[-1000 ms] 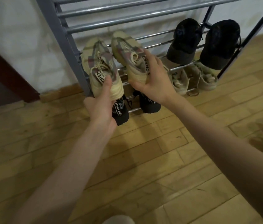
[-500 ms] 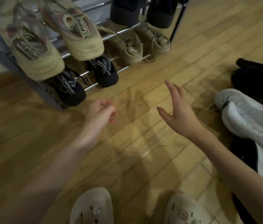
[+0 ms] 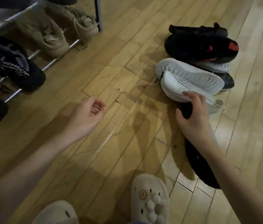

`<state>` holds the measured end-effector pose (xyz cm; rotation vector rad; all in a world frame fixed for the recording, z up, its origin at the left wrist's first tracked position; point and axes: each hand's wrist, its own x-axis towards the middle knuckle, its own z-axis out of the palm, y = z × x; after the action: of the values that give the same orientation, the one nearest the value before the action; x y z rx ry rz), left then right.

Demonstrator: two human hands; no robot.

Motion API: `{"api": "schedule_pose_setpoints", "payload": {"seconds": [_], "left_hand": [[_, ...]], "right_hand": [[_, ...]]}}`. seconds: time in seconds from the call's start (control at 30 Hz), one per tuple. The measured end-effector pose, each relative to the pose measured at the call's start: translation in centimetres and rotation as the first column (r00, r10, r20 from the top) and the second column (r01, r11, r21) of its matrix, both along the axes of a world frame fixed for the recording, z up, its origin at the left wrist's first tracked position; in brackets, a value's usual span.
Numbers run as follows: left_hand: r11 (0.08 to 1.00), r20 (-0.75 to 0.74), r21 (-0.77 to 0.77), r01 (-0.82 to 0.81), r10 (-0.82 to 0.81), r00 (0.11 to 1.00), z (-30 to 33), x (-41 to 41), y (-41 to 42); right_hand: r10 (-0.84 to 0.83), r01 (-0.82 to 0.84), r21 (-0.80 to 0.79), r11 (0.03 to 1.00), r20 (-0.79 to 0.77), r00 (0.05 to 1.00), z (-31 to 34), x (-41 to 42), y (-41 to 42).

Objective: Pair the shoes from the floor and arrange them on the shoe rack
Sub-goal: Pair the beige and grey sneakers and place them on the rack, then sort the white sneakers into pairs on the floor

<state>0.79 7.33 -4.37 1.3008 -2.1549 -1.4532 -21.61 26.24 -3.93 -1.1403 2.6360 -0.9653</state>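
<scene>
Turning from the rack (image 3: 30, 56) to the floor pile | right hand (image 3: 193, 118) now closing on white shoe (image 3: 190, 81) | left hand (image 3: 85, 117) loosely curled, empty | next pair begins

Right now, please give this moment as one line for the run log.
stage: next pair | left hand: loose, holds nothing | right hand: reaching at white shoe | black shoes: on floor

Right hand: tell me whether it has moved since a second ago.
Yes. The right hand has left the shoe rack, where it held a beige sneaker, and now reaches the shoe pile on the floor, touching a white sneaker.
</scene>
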Motion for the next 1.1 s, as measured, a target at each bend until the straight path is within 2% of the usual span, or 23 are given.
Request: {"api": "schedule_pose_setpoints", "payload": {"seconds": [0.13, 0.27, 0.37, 0.47, 0.53, 0.67, 0.77, 0.9, 1.0, 1.1], "left_hand": [[0.999, 0.005, -0.004, 0.046, -0.046, 0.999, -0.2, -2.2, 0.4], [0.984, 0.036, -0.089, 0.158, -0.155, 0.987, -0.3, -5.3, 0.0], [0.951, 0.088, -0.15, 0.269, -0.258, 0.962, 0.2, -8.7, -1.2], [0.945, 0.104, -0.143, 0.295, -0.282, 0.954, 0.1, -12.3, -3.3], [0.952, 0.093, -0.072, 0.298, -0.291, 0.952, -0.3, -14.8, -4.8], [0.96, 0.057, 0.181, 0.212, -0.225, 0.973, -0.4, -20.2, -6.4], [0.918, 0.056, 0.366, 0.155, -0.187, 0.981, -0.3, -23.7, -6.7], [0.817, 0.042, 0.559, 0.141, -0.198, 0.979, -0.8, -26.7, -6.3], [0.778, 0.049, 0.62, 0.105, -0.171, 0.984, -0.7, -27.7, -5.9], [0.786, 0.026, 0.61, 0.103, -0.15, 0.988, -0.7, -28.0, -5.7]], "right_hand": [[-0.17, 0.167, 0.044, 0.985, 0.074, 0.983, 0.8, -4.6, 0.5], [-0.267, 0.223, 0.236, 0.946, 0.174, 0.948, 0.4, -8.6, 1.0], [-0.266, 0.17, 0.351, 0.921, 0.246, 0.932, 0.2, -11.3, 1.7], [-0.192, 0.013, 0.477, 0.879, 0.329, 0.924, -0.5, -13.7, 2.0], [-0.153, -0.053, 0.478, 0.877, 0.382, 0.911, -0.7, -15.0, 1.9], [-0.19, -0.033, 0.472, 0.881, 0.419, 0.888, -0.7, -16.7, 1.6], [-0.262, 0.015, 0.48, 0.877, 0.453, 0.852, -1.3, -17.5, 1.5], [-0.301, 0.013, 0.465, 0.885, 0.551, 0.778, -1.8, -17.8, 2.0], [-0.311, 0.072, 0.401, 0.913, 0.57, 0.761, -1.4, -17.3, 2.1], [-0.317, 0.131, 0.355, 0.926, 0.54, 0.78, -0.7, -16.5, 2.4]]}}
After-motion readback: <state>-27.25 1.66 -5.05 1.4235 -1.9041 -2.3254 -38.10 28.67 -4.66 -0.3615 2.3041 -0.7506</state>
